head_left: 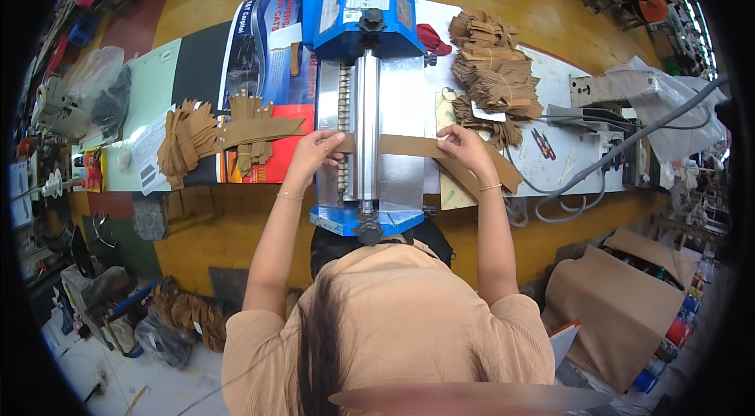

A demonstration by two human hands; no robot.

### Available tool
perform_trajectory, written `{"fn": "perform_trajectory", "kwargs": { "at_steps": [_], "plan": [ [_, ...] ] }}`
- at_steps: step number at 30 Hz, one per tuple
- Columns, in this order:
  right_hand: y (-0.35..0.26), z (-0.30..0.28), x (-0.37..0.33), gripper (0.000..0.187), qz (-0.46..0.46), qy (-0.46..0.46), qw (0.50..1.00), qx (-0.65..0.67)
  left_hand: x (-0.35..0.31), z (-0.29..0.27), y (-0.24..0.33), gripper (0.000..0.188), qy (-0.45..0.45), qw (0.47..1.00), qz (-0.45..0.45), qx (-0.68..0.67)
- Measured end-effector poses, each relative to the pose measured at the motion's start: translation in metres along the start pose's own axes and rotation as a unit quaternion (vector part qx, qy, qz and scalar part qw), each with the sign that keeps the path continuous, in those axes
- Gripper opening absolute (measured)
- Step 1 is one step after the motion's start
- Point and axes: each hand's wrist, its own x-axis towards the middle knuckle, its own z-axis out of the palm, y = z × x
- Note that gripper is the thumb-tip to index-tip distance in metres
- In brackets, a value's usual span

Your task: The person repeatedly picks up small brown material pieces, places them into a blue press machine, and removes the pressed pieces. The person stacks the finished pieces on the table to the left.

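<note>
A flat brown strip (410, 146), leather-like, lies crosswise through a blue roller machine (363, 40), passing at the shiny metal roller (367, 101). At the strip's left end, my left hand (317, 154) has its fingers pinched on the material beside the row of small rings. On the machine's other side, my right hand (465, 152) grips the strip's right part between thumb and fingers. Under the roller the strip's middle is hidden. Another brown piece (503, 168) lies by my right wrist, partly covered.
Bundled brown strips (495, 74) are piled at the back right. Fanned brown strips (189, 141) lie to the left, one long strip (263, 131) across them. A grey cable (621, 145) loops over the right side. Brown sheet material (609, 310) stands low at right.
</note>
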Motion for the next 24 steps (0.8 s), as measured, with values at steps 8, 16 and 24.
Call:
{"fn": "perform_trajectory", "kwargs": {
  "at_steps": [8, 16, 24],
  "plan": [
    [0.092, 0.027, -0.039, 0.024, 0.034, 0.196, 0.957, -0.212, 0.008, -0.033, -0.014, 0.022, 0.032, 0.998, 0.005, -0.047],
    [0.112, 0.063, -0.053, 0.026, -0.010, 0.299, 0.908, -0.293, -0.009, -0.069, -0.004, 0.007, 0.064, 0.993, 0.018, -0.101],
    [0.110, 0.065, -0.056, 0.012, -0.083, 0.339, 0.900, -0.260, -0.018, -0.104, 0.012, 0.010, 0.089, 0.988, 0.058, -0.109]
  ]
}}
